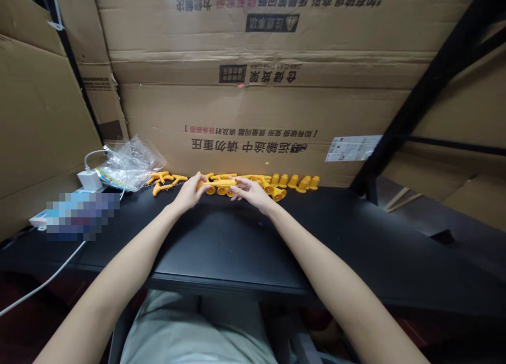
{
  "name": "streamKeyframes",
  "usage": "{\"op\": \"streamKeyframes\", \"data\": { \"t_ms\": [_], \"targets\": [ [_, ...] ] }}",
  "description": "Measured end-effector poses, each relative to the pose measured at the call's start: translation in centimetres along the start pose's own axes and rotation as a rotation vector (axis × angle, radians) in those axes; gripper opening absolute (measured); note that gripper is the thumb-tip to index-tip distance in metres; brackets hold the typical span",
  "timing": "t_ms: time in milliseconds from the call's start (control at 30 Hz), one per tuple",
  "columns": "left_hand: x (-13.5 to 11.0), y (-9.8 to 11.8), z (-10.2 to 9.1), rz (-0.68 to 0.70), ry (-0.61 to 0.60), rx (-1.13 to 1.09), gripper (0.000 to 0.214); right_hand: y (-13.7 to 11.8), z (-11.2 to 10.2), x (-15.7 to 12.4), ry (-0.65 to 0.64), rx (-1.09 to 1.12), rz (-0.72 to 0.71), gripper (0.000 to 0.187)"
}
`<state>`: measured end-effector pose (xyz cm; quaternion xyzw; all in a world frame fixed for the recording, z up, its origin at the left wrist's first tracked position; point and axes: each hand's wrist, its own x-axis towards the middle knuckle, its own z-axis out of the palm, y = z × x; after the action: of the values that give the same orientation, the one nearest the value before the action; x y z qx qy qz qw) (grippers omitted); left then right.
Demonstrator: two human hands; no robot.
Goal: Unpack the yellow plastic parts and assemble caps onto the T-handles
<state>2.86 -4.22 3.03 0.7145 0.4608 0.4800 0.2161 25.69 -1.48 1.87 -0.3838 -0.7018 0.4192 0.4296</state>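
Between my two hands is a slim yellow plastic piece (220,183), held level just above the black tabletop; its exact kind is unclear. My left hand (188,191) closes its thumb and fingers round the left end. At the other end, the fingertips of my right hand (253,194) pinch it. Behind and below lie several yellow cup-shaped parts (279,195), partly hidden by my hands. To the right stand more yellow cups (292,181) in a row. Branched yellow handle-like parts (161,178), with dark coiled cords near them, lie left of my left hand.
A cardboard wall (253,105) with printed text rises behind the black table (237,248). At the left are crumpled clear plastic bags (132,161), a white charger plug (90,180) on a power strip (37,220), and a white cable (47,279). A blurred-out object covers part of the strip.
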Motion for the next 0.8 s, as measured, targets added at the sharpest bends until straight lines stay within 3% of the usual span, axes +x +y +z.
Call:
{"op": "streamKeyframes", "data": {
  "t_ms": [467,600,800],
  "targets": [
    [0.0,0.0,0.0,-0.024,0.0,-0.005,0.016,-0.5,0.4,-0.3,0.007,0.063,0.088,0.056],
    [0.1,-0.3,0.0,0.014,-0.02,0.107,0.013,-0.4,0.5,-0.3,0.012,0.115,0.111,0.056],
    [0.3,-1.3,0.1,0.116,-0.05,0.272,0.009,0.0,0.7,-0.2,0.023,0.208,0.151,0.033]
  ]
}}
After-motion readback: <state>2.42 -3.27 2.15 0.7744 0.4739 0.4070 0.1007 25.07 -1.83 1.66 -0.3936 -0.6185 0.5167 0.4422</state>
